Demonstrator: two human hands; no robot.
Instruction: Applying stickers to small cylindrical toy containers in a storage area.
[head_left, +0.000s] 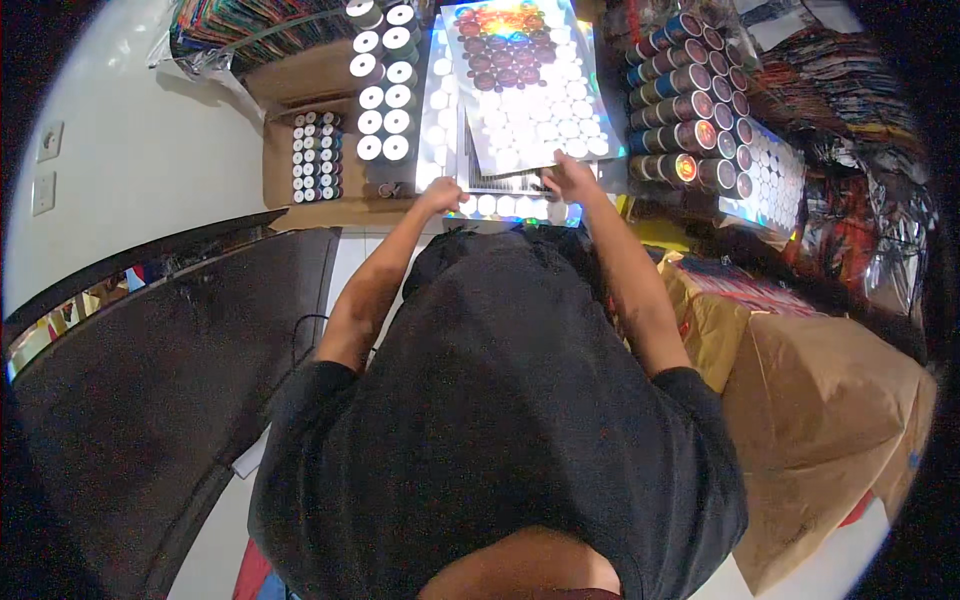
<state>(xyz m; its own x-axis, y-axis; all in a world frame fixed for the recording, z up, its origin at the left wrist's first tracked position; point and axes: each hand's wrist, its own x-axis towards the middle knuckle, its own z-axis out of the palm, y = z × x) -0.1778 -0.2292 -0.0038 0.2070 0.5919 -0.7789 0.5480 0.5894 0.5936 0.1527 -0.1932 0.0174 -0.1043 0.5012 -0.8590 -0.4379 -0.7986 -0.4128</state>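
Note:
My right hand (571, 180) grips the near edge of a shiny holographic sheet (525, 97) covered with round pieces, dark red at its far part and glaring white nearer me. The sheet lies tilted over more such sheets (436, 150) and a dark-striped surface (499, 182). At the near left corner of this pile, my left hand (445, 196) has its fingers curled on the edge; whether it pinches a sheet is unclear. Rows of thread spools with white ends (384, 97) stand just left of the sheets.
Smaller spools (316, 157) sit in a cardboard box (279, 176) at the left. Colourful round stacks (679, 116) and another shiny sheet (776, 172) are on the right. Plastic-wrapped bundles (832, 82) lie behind them. Brown paper (832, 375) covers a pile near my right arm.

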